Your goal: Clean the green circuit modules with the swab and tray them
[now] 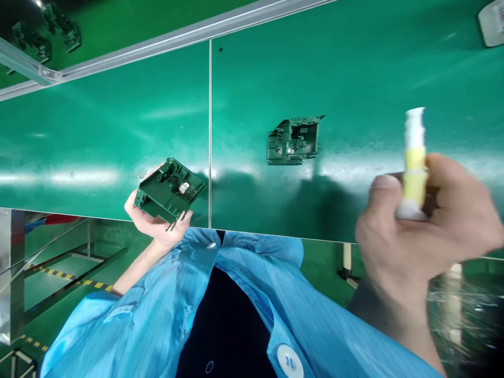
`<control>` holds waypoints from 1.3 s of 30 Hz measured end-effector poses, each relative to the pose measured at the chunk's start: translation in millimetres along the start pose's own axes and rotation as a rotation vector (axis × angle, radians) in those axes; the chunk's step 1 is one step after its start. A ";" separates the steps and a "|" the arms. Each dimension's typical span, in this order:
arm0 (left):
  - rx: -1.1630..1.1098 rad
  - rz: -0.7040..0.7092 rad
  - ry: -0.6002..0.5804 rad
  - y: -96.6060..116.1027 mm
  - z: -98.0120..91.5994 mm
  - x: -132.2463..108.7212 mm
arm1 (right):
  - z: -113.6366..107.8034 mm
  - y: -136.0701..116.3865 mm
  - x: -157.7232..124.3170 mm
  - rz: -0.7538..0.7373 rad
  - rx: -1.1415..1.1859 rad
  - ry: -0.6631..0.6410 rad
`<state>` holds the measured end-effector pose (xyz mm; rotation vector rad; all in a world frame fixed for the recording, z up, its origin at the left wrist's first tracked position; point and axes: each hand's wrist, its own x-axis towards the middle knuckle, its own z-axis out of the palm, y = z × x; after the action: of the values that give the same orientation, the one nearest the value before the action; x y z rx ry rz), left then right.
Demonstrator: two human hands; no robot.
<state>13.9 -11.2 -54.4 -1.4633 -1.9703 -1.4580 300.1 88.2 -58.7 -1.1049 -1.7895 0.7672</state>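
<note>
My left hand (168, 231) is closed around the lower edge of a dark green plastic housing (157, 190), tilted with its inside facing up. A small white part (184, 188) shows within it. On the right, my right hand (413, 247) is raised above the bench's front edge, its thumb and fingers wrapped round a slim white-and-yellow tube (415, 152) that stands nearly upright; its exact kind does not show. Between the hands, a second dark green housing (293, 140) lies on the green bench top (252, 94), touched by neither hand.
A metal rail (169, 44) runs along the back of the bench. Several green parts (61, 26) sit behind it at the far left. A seam (210, 131) crosses the bench top. A pale object (492, 23) is at the back right corner, and a metal frame (74, 278) stands below left.
</note>
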 end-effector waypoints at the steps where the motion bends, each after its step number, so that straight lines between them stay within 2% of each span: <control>1: -0.013 0.005 -0.005 1.3 0.0 0.8 | -3.5 5.6 -0.1 0.024 -0.145 0.101; 3: -0.041 0.035 -0.037 5.7 2.2 5.9 | -8.8 12.5 1.0 0.017 -0.358 0.252; 5: -0.096 0.078 -0.135 11.2 5.5 13.3 | -10.2 14.2 6.6 -0.046 -0.314 0.262; 7: -0.191 0.071 -0.334 15.2 7.6 20.2 | -7.7 14.0 17.8 -0.088 -0.132 0.159; 10: -0.279 -0.012 -0.684 16.9 7.5 27.4 | 0.7 15.6 42.1 -0.064 0.077 -0.132; 12: -0.237 -0.026 -0.799 16.7 6.0 31.0 | 7.4 18.4 58.2 -0.030 0.096 -0.274; 16: -0.125 -0.026 -0.801 16.3 1.9 36.3 | 20.4 23.4 73.5 0.006 0.066 -0.398; 19: -0.177 -0.175 -0.812 15.4 -1.0 35.9 | 26.0 19.5 64.6 0.049 0.057 -0.374; 22: -0.314 -0.335 -0.790 16.8 -2.3 33.6 | 25.9 0.9 44.4 0.059 0.090 -0.341; 25: -0.398 -0.360 -0.812 22.3 -2.0 33.4 | 23.4 -29.1 25.3 0.052 0.113 -0.389; 28: -0.325 -0.294 -0.920 30.6 -4.1 36.6 | 24.0 -54.4 16.3 0.058 0.104 -0.466; 30: -0.195 -0.205 -0.930 36.9 -8.5 40.3 | 27.1 -61.3 15.1 0.066 0.155 -0.499; 34: 0.043 0.056 -0.876 49.9 -21.6 51.2 | 39.2 -52.0 12.0 0.136 0.425 -0.501; 39: 0.079 0.241 -0.833 61.5 -31.6 61.9 | 59.5 -32.7 0.5 0.163 0.761 -0.439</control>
<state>27.9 -5.2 37.1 -2.4240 -2.0935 -0.6923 234.2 71.8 -56.9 -0.5901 -1.5142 1.7146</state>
